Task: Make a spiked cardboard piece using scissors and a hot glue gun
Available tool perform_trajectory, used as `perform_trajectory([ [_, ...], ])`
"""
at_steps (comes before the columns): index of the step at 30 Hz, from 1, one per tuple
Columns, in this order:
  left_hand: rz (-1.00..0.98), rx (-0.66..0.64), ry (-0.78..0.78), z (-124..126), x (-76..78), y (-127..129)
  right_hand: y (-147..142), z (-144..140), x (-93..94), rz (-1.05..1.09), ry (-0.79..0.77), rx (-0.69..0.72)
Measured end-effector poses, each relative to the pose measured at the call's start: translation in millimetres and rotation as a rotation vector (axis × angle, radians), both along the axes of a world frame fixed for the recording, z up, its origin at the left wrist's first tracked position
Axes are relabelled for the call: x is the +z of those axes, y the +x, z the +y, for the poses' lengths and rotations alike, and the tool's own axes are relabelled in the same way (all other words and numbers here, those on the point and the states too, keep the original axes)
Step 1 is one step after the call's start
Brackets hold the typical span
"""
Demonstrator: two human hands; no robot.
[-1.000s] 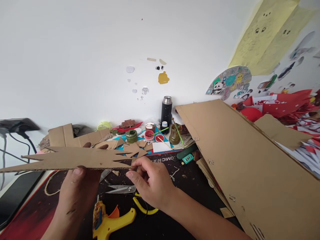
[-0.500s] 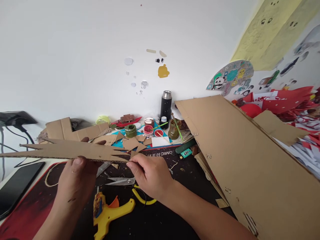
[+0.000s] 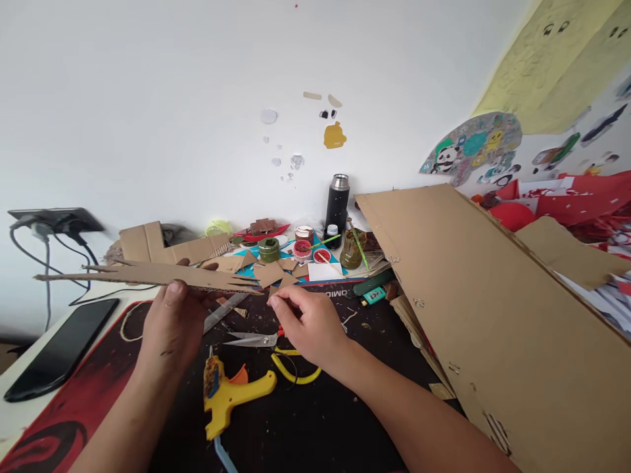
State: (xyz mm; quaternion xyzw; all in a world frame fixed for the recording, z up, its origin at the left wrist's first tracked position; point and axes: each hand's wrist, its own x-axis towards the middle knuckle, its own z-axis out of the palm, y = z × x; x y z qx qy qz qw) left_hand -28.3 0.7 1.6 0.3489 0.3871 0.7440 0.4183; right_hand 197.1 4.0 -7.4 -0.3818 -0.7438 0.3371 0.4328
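Note:
My left hand [image 3: 172, 315] grips a long cardboard cutout [image 3: 162, 272] with jagged, pointed ends, thumb in front and fingers behind. The cutout is held nearly edge-on, its corrugated rim showing. Just off its right tip, my right hand [image 3: 310, 325] is closed in a pinch; whatever its fingertips hold is too small to make out. Scissors [image 3: 256, 339] with red at the handle lie beneath that hand, beside a yellow-handled tool [image 3: 296, 376]. A yellow glue gun [image 3: 231, 394] with a blue stick rests on the dark mat between my forearms.
A large cardboard sheet [image 3: 478, 282] slants along the right side. Paint jars [image 3: 269, 249], cardboard scraps [image 3: 269, 272] and a black thermos [image 3: 337, 207] stand or lie along the wall. A phone [image 3: 64, 348] lies at left, below plugged-in cables [image 3: 54, 226].
My right fingers have come away from the cutout's right tip. The cutout is tilted more edge-on. The whole view has shifted, so things sit further right.

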Motion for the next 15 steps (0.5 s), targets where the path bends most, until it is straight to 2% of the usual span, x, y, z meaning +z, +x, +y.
perform_trajectory([
  [5,-0.016,0.004,-0.019,2,-5.6,-3,0,4,-6.2,0.059,-0.108,0.018],
  [12,0.04,-0.081,-0.04,4,-14.9,-5,-4,8,-15.7,0.243,-0.365,0.158],
  [15,0.077,-0.09,-0.044,3,-16.9,-5,-5,9,-18.8,0.274,-0.394,0.163],
])
